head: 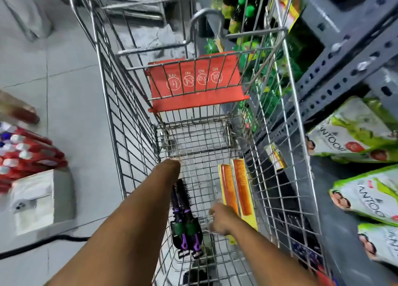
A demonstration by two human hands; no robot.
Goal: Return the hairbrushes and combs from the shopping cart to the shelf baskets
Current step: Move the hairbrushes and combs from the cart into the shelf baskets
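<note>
Store aisle, grey tile floor. My right hand (221, 220) reaches loosely open, empty, toward the orange combs (237, 188) inside the shopping cart (120, 147); my left hand (170, 167) is curled, grip unclear, above the purple hairbrushes (185, 219). Best pinch both comb packs together.

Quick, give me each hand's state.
Left hand: in the cart, grip hidden; cannot tell.
Right hand: open, empty, beside the combs.

I see the shopping cart (120, 104) as bright, shiny metal wire, with a smooth red plastic flap (193, 80). The orange combs (237, 186) look like glossy plastic on yellow card, the hairbrushes (183, 212) matt black and bristly, the shelf frame (336, 70) dull grey painted metal.
</note>
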